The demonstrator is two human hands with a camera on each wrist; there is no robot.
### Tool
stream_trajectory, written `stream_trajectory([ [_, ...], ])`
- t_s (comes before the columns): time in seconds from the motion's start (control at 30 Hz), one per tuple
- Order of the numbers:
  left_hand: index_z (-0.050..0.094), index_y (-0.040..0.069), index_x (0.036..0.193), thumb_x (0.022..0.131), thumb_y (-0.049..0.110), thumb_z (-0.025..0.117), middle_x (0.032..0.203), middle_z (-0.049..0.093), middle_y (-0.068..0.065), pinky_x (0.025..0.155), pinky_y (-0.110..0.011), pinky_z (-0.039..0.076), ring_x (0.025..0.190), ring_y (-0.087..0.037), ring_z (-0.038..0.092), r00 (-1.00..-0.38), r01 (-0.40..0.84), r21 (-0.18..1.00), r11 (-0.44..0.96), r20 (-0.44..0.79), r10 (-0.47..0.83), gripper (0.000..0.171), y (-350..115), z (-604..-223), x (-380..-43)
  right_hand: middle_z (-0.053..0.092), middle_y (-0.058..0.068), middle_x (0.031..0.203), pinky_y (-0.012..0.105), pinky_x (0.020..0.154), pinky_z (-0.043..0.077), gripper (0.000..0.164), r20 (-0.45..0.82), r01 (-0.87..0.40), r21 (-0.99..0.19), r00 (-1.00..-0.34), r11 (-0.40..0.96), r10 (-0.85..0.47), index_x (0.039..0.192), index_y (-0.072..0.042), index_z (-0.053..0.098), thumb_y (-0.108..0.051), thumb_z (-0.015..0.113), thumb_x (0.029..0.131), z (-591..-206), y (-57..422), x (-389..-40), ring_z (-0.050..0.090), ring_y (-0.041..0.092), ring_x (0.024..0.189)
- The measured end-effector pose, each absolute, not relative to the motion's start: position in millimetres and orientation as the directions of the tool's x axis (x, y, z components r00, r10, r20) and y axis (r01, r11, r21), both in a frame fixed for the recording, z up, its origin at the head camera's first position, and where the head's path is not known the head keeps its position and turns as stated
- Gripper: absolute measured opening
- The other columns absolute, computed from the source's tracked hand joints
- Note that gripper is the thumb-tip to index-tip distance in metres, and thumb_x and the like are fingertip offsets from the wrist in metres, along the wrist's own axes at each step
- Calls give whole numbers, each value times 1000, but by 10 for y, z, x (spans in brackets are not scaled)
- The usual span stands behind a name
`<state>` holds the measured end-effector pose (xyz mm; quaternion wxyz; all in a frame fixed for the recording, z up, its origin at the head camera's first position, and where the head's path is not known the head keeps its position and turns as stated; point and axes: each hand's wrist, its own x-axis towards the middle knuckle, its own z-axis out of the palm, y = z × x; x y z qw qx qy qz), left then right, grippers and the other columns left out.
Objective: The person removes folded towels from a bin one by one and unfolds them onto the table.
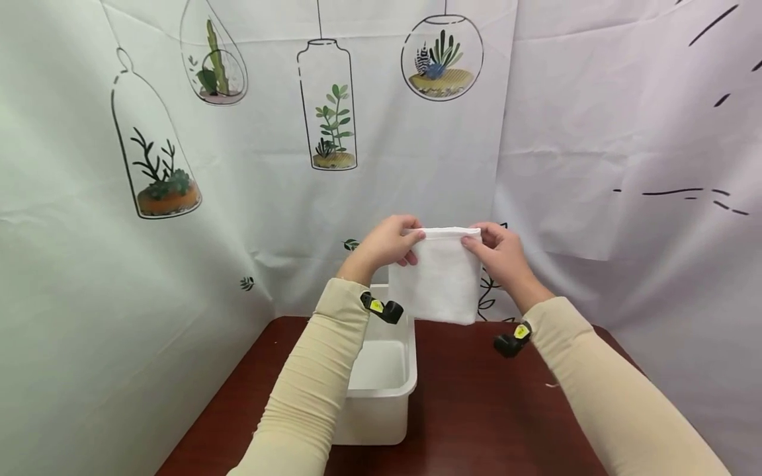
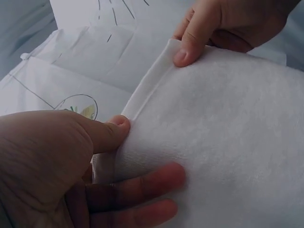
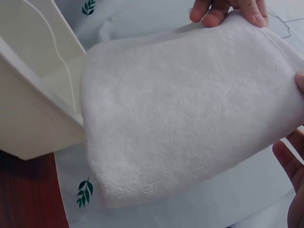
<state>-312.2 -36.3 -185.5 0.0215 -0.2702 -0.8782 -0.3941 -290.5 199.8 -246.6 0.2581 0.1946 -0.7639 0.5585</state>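
Note:
A white fuzzy cloth (image 1: 439, 281), folded into a rough square with a hemmed upper edge, hangs in the air between both hands. My left hand (image 1: 394, 241) pinches its upper left corner, thumb on the near face; in the left wrist view two lower fingers lie along the cloth. The upper right corner is pinched by my right hand (image 1: 499, 254), its thumb on the near side too. Below and left of the cloth stands a white plastic bin (image 1: 375, 416), partly hidden behind the left forearm. Only fingertips of the right hand show at the right wrist view's edge.
The bin rests on a dark red-brown table (image 1: 476, 403). White fabric sheets (image 1: 256, 185) printed with plants in glass jars enclose the table at the back and sides. A small pale thread (image 1: 552, 385) lies near the right forearm.

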Motion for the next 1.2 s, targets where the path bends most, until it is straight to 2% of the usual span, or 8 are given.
stream_trajectory([
  [0.17,63,6,108,106,23,56,92,70,-13,63,-31,58,69,-21,71,-848,489,700,520,242,471,19,-287,-1897,-3094,74,5,99,20,65,55,29,637,-606,-738,-771,297,8,115,6,67,-14,73,95,-2456,2082,-2810,67,3,79],
  [0.33,63,3,104,105,21,56,96,71,-15,67,-33,60,73,-22,73,-831,490,736,467,233,505,19,-230,-1902,-3084,73,-9,87,22,60,56,27,654,-616,-734,-755,287,52,111,6,68,-15,74,94,-2419,2147,-2741,68,5,72],
  [0.5,63,0,108,101,11,62,101,71,-17,76,-38,61,82,-24,75,-814,486,774,407,230,534,13,-196,-1918,-3067,71,-16,84,24,57,56,27,664,-622,-727,-745,291,66,109,6,69,-15,74,93,-2389,2221,-2690,68,5,70],
  [0.6,63,-1,114,99,5,65,106,69,-18,78,-39,61,85,-25,75,-806,483,792,373,237,543,17,-173,-1943,-3045,71,-17,84,23,57,55,27,664,-623,-729,-745,283,69,109,7,68,-13,74,93,-2387,2272,-2639,67,4,70],
  [0.77,64,2,114,99,7,65,108,66,-15,71,-35,61,80,-24,75,-819,472,810,348,257,513,16,-123,-1995,-3007,72,-15,86,24,56,55,25,666,-620,-726,-742,298,79,107,6,68,-14,74,93,-2419,2375,-2556,67,4,70],
  [0.97,64,3,112,99,8,65,100,68,-17,63,-35,61,66,-21,72,-837,466,826,317,295,461,14,-40,-2080,-2949,71,-18,85,22,57,55,25,685,-622,-702,-723,348,91,107,5,70,-15,75,92,-2498,2465,-2455,67,5,70],
  [1.2,70,4,111,98,10,67,92,71,-13,60,-33,60,64,-19,72,-847,477,827,297,342,407,15,101,-2155,-2836,73,-13,86,17,59,52,28,690,-629,-709,-713,318,128,111,8,68,-9,76,91,-2602,2565,-2346,66,0,70],
])
